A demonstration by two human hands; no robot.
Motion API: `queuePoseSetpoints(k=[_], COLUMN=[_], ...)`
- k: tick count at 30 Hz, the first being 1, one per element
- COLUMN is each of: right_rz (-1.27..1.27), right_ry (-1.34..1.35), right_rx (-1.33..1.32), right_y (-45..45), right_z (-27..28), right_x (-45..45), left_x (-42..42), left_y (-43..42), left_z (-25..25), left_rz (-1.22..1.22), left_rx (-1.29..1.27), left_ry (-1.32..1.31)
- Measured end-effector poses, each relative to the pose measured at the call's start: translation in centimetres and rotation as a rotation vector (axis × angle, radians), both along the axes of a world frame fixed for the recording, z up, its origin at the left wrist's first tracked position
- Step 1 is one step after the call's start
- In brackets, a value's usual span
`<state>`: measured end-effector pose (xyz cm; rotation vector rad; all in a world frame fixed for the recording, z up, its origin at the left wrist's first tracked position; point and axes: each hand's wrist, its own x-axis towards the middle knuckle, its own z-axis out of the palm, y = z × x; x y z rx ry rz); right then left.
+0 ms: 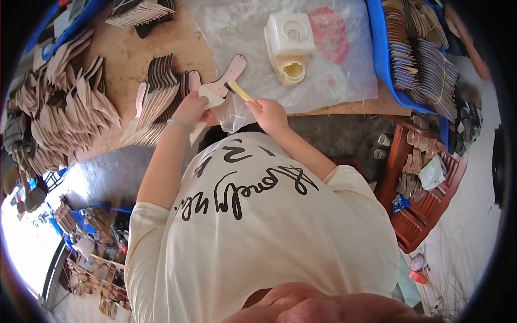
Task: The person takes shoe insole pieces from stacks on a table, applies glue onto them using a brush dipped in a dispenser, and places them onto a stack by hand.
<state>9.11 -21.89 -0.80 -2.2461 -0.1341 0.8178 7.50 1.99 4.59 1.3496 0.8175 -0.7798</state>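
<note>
head view: the left hand (194, 110) has its fingers closed round the pale, wide end of a flat sole-shaped piece (232, 69), which lies slanted over the near edge of the worktop (186, 40), its pinkish rounded end pointing away from the person and a little to the right. the fingers of the right hand (269, 116) are pinched narrow on the yellow handle of a brush (243, 95), and the dark bristles are at the side of the piece, around its narrower middle (whether they press on it is too small to tell)

just left of the left hand, a fanned row of similar pieces (156, 97) lies near the near edge, pale and dark ones together. to the right of the hands a plastic sheet (344, 81) covers the worktop and hangs a little over that edge; on it is a whitish container (291, 40) with a yellowish open mouth facing the person, and a pink patch (328, 35) shows beside it. a blue crate (381, 59) packed with more pieces is at the worktop's right edge, and a large heap of pieces (62, 118) covers the left side
</note>
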Motion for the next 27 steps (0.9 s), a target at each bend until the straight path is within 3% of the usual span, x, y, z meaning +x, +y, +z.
queuePoseSetpoints(k=[6, 12, 15, 18, 27], right_rz=[0.049, 0.009, -0.088, 0.007, 0.027], right_ry=[-0.191, -0.274, -0.192, -0.151, -0.199], right_rx=[-0.232, -0.25, -0.129, 0.002, -0.26], right_y=[-0.6, -1.2, -1.8, -1.2, 0.0], right_z=[-1.2, -0.7, 1.2, 1.9, -1.4], right_x=[1.4, 2.0, 2.2, 1.7, 2.3], left_x=[0.0, 0.7, 0.7, 0.6, 0.5], left_y=[-0.1, 0.1, 0.3, -0.2, -0.1], left_z=[-0.3, 0.4, 0.0, 0.2, 0.0], left_rz=[0.056, 0.021, -0.047, 0.024, 0.102], left_rx=[0.019, -0.044, -0.032, 0.0, -0.073], left_ry=[0.037, 0.041, 0.066, 0.077, 0.115])
